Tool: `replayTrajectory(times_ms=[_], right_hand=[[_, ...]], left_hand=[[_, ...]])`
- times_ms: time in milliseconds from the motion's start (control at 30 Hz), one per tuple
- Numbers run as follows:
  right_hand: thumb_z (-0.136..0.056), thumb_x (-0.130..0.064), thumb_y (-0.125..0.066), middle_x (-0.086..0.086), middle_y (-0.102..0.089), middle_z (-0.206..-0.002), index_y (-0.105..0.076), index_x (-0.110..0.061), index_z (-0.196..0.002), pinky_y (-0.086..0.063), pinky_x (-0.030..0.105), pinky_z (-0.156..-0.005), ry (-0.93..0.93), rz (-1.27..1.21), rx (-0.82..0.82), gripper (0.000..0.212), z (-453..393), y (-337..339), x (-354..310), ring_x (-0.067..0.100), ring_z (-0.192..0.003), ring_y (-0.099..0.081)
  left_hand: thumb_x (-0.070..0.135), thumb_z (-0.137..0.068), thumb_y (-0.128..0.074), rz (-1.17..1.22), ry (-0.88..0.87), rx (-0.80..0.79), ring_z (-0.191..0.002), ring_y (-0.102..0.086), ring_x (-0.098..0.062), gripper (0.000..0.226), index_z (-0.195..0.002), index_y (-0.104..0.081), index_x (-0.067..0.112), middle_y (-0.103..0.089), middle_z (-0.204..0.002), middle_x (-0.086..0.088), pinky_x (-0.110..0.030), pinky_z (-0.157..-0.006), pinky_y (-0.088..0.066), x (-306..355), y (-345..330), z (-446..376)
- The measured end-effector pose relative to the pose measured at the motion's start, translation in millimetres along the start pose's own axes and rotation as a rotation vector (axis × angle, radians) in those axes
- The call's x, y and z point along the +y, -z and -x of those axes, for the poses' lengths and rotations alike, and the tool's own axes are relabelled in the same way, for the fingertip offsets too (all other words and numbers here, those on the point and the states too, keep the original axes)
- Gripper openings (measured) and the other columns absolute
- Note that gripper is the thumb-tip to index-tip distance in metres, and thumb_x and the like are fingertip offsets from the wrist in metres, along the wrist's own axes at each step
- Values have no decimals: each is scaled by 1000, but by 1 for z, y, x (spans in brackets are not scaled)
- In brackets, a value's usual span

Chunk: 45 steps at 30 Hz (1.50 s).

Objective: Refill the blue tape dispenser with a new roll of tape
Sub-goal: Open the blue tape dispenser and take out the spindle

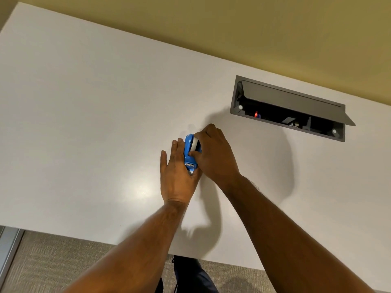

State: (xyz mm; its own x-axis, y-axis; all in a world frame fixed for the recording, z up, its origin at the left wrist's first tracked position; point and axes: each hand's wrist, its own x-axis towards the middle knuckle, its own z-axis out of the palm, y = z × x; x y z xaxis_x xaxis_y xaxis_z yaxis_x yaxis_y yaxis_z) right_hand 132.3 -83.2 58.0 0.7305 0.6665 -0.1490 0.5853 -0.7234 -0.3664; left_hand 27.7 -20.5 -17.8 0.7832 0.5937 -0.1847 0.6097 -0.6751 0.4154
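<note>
A small blue tape dispenser (187,154) stands on the white table (84,123), near the middle of the head view. A white roll of tape (194,144) sits in its upper part. My left hand (176,178) lies flat against the dispenser's left side and cups its near end, fingers stretched along it. My right hand (213,153) comes in from the right, fingertips pinching the roll and the dispenser's right side. The metal cutter edge (190,164) shows at the near end, between my hands.
An open grey cable box (289,108) is set into the table at the back right, its lid tilted up, with a small red light inside. A yellow wall runs behind the table. Carpet and a dark shoe (190,273) lie below the table's near edge.
</note>
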Motion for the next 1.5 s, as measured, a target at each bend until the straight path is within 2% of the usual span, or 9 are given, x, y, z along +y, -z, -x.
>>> replayTrajectory(times_ms=[133, 333, 667, 933, 1033, 1167, 1233, 1300, 1500], right_hand=[[-85, -35, -74, 5, -62, -110, -63, -12, -116, -47, 25, -87, 43, 26, 11, 40, -4, 2, 0, 18, -95, -58], [-87, -38, -72, 3, -66, -108, -60, -14, -118, -39, 19, -83, 53, 24, 2, 41, -5, 7, 2, 12, -89, -54], [-84, -35, -75, 0, -69, -103, -59, -16, -117, -48, 27, -86, 22, -109, 43, 41, 0, 8, 0, 8, -81, -49], [-78, -19, -71, -13, -57, -87, -49, -29, -103, -42, 21, -68, -37, -277, 73, 35, 29, 13, 5, 9, -79, -52], [-81, -24, -74, -12, -59, -95, -49, -28, -109, -48, 21, -72, -89, -316, 51, 38, 43, 11, 9, 10, -86, -55], [-82, -32, -75, -19, -59, -97, -48, -34, -106, -47, 14, -73, -170, -418, 43, 37, 61, 11, 10, 4, -87, -58], [-80, -36, -77, -20, -60, -99, -49, -36, -106, -44, 8, -71, -207, -480, 34, 38, 69, 11, 9, -4, -90, -58], [-79, -38, -79, -17, -61, -103, -52, -35, -107, -45, 6, -71, -245, -531, 17, 39, 76, 11, 8, -4, -90, -60], [-81, -26, -80, -15, -66, -108, -60, -30, -120, -48, 7, -77, -330, -723, -34, 44, 96, 12, 11, 0, -96, -65]], left_hand=[[71, -92, -41, 25, 0, 43, -146, -43, -20, 83, -157, -30, 20, -40, -161, -1, -38, -124, -5, 1, -2, 1], [74, -91, -37, 52, 9, 62, -146, -43, -18, 86, -158, -27, 21, -40, -161, 1, -37, -125, -4, 1, -1, 2], [66, -94, -50, 109, -5, 68, -147, -40, -17, 83, -159, -25, 20, -37, -163, 0, -37, -126, -5, 1, 1, 2], [78, -89, -42, 359, -70, 0, -148, -38, -16, 93, -158, -27, 18, -45, -158, 0, -40, -128, -11, -9, 12, 9], [70, -89, -55, 430, -118, -81, -151, -31, -14, 92, -160, -22, 23, -39, -162, 2, -42, -127, -15, -19, 19, 17], [35, -96, -61, 534, -101, -116, -146, -37, -10, 77, -161, -20, 27, -39, -159, 7, -41, -119, -37, -27, 29, 39], [31, -99, -50, 560, -92, -42, -145, -32, 3, 64, -159, -28, 28, -35, -157, 20, -29, -119, -33, -26, 38, 52], [28, -99, -41, 556, -120, 73, -145, -33, 2, 54, -153, -39, 26, -37, -156, 19, -22, -120, -27, -21, 47, 64], [16, -97, -55, 641, -171, 212, -123, -51, 3, 40, -133, -52, 34, -46, -131, 38, -17, -103, -42, 7, 65, 85]])
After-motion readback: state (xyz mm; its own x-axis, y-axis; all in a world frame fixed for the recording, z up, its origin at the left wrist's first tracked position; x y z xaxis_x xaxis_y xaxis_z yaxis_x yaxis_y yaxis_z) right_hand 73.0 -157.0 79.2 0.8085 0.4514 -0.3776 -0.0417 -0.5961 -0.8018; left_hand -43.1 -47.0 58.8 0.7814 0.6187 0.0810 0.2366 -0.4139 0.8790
